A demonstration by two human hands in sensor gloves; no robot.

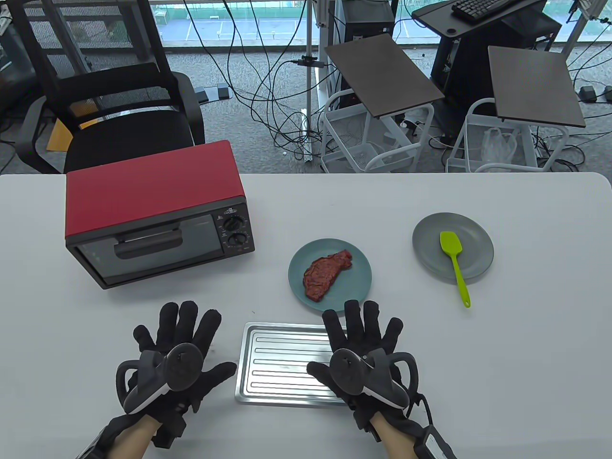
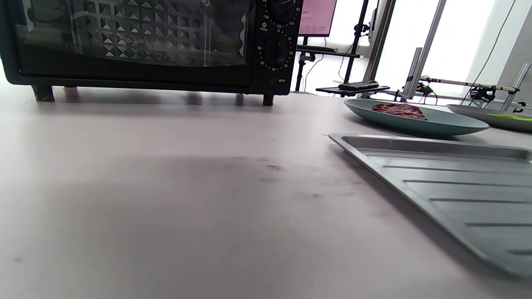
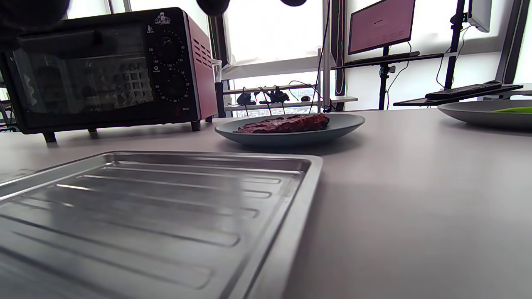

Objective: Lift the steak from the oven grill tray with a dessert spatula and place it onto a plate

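Landmark: the ribbed stainless-steel oven grill tray at the near table edge, long axis left-right, nothing lying on it.

Left hand in a black sensor glove: flat on the white table just left of the tray, fingers straight and spread, gripping nothing. None of its fingers show in the left wrist view.

Right hand in the same glove: lies over the tray's right end, fingers straight and spread, pointing away from the person, released, holding nothing. Whether the palm touches the metal, I cannot tell.

Red-brown raw-looking steak: off the tray, lying on the round teal plate just beyond the tray's far-right corner. Long axis diagonal, narrow end pointing far-right, broad end near-left. Lies flat in the right wrist view.

Lime-green silicone dessert spatula: on the round grey plate well right of the tray and beyond it. Blade on the plate pointing away, handle running toward the person, tilted slightly right and overhanging the near rim. No hand on it.

Red-topped black countertop toaster oven: beyond the tray to the left, glass door closed, knobs on its right side.
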